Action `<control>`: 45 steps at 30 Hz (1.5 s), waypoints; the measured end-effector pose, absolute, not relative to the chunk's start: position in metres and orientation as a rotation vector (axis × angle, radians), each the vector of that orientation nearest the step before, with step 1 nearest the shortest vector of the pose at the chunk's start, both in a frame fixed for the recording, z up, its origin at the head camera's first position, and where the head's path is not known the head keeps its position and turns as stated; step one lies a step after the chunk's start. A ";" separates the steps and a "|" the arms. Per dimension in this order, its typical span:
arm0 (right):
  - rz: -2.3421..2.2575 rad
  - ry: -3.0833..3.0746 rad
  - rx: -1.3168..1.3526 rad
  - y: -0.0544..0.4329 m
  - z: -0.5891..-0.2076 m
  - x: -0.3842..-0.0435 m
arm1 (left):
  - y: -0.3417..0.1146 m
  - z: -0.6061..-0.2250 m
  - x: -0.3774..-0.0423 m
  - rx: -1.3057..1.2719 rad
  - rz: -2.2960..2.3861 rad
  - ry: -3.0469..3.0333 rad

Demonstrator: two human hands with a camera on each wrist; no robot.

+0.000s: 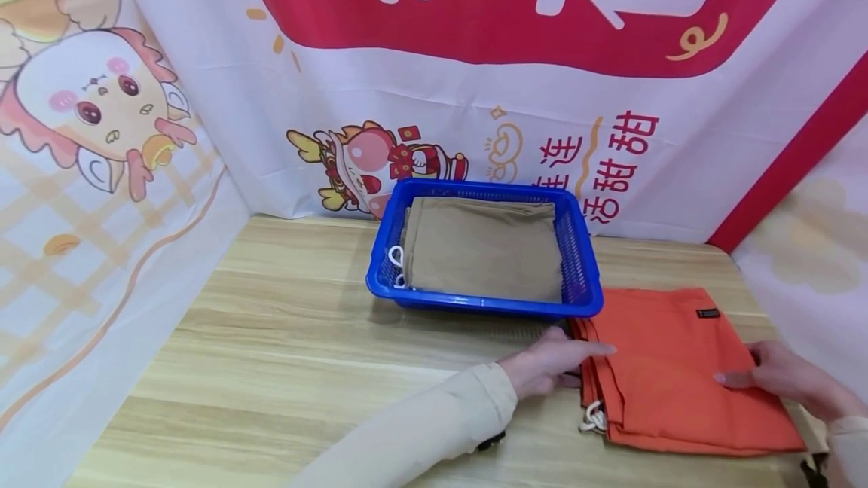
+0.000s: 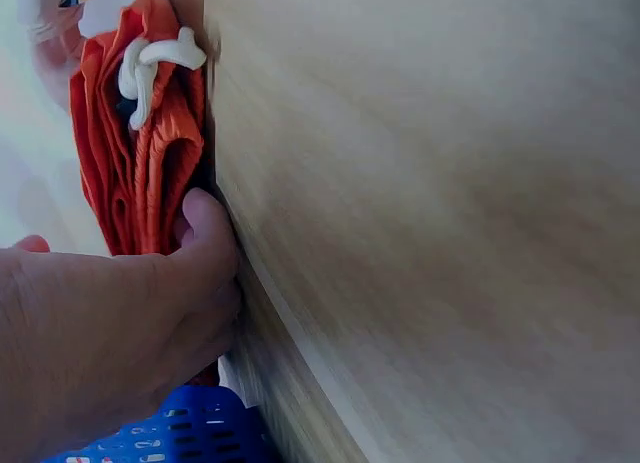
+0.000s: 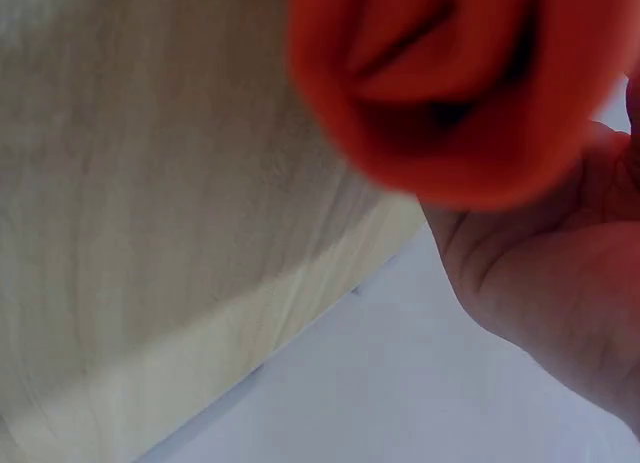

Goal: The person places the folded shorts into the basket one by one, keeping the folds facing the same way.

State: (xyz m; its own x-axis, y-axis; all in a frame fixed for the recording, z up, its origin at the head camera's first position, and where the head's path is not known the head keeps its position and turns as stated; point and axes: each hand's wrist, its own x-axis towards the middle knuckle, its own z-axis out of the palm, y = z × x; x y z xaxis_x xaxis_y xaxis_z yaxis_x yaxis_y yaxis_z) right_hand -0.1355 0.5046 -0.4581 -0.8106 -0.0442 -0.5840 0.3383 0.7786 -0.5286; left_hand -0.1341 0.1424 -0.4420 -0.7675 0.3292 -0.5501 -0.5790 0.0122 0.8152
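Note:
A folded orange garment [image 1: 678, 367] with a small black label and a knotted white drawstring [image 1: 593, 417] lies at the right of the table. My left hand [image 1: 552, 361] grips its left edge, thumb on top and the other fingers beneath. In the left wrist view, the folded layers [image 2: 140, 173] stand stacked beside that hand [image 2: 130, 323]. On the opposite edge, my right hand [image 1: 790, 375] holds the garment with the thumb on top; its other fingers are mostly hidden. A blurred orange fold [image 3: 450, 103] covers part of the right hand [image 3: 560, 273] in the right wrist view.
A blue plastic basket [image 1: 484, 303] stands at the back middle of the wooden table [image 1: 271, 352], just behind and left of the orange garment. Folded khaki cloth [image 1: 484, 247] with a white cord lies inside it. Printed fabric [image 1: 441, 89] hangs along the back and sides.

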 end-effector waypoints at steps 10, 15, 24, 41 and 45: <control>-0.939 2.272 0.327 0.498 -0.457 -0.128 | 0.156 -0.439 -0.137 -0.249 1.702 1.801; -1.010 2.259 0.348 0.489 -0.452 -0.119 | 0.160 -0.443 -0.136 -0.172 1.684 1.849; -1.013 2.299 0.325 0.484 -0.447 -0.110 | 0.169 -0.442 -0.131 -0.024 1.636 2.015; -1.052 2.306 0.338 0.481 -0.446 -0.102 | 0.162 -0.417 -0.123 0.630 1.344 2.312; -1.077 2.333 0.335 0.477 -0.440 -0.101 | 0.159 -0.410 -0.123 0.716 1.284 2.329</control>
